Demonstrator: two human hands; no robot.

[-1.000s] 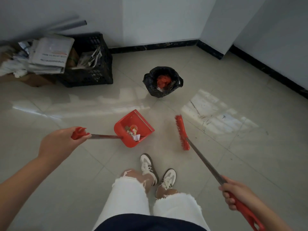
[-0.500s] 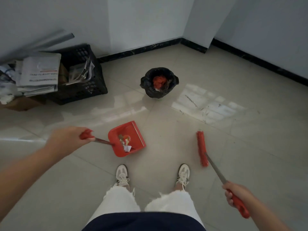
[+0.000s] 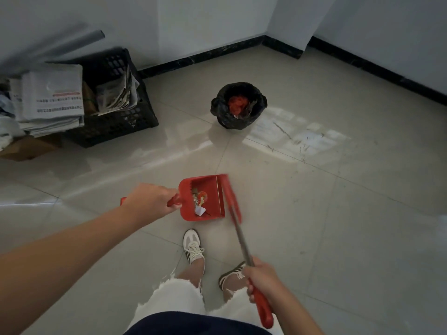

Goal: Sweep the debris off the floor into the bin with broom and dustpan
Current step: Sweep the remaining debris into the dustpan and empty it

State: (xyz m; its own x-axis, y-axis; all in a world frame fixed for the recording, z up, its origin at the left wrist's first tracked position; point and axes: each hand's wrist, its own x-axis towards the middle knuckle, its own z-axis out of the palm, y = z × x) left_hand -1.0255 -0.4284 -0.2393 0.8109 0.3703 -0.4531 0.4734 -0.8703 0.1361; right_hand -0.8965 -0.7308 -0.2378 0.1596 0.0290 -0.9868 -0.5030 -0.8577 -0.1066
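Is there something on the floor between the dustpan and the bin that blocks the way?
Nothing visible does. Between the dustpan, held by the left hand, and the bin lies only bare tile floor. The crate stands off to the left of that path. The broom head sits at the dustpan's right edge, not ahead of it.

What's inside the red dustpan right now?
The red dustpan holds debris: a white paper scrap, orange-red bits and small dark pieces. The blurred broom head covers its open edge, so anything there is hidden.
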